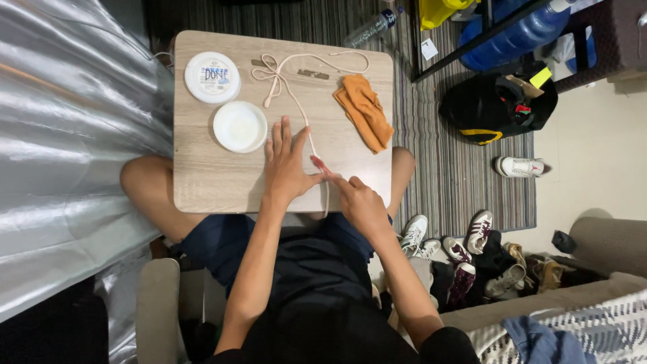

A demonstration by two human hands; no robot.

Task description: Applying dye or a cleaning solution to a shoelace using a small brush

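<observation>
A cream cord lies along a small wooden lap table, tied in a bow at its far end. My left hand rests flat on the table, fingers spread, with its thumb side against the cord. My right hand sits near the table's front edge, its index finger stretched out and pressing the cord beside a small pink-red object. Whether the right hand pinches that object I cannot tell.
A round white lidded tub and a white dish stand at the table's left. A folded orange cloth lies at the right. On the striped rug are a black bag, a plastic bottle and several shoes.
</observation>
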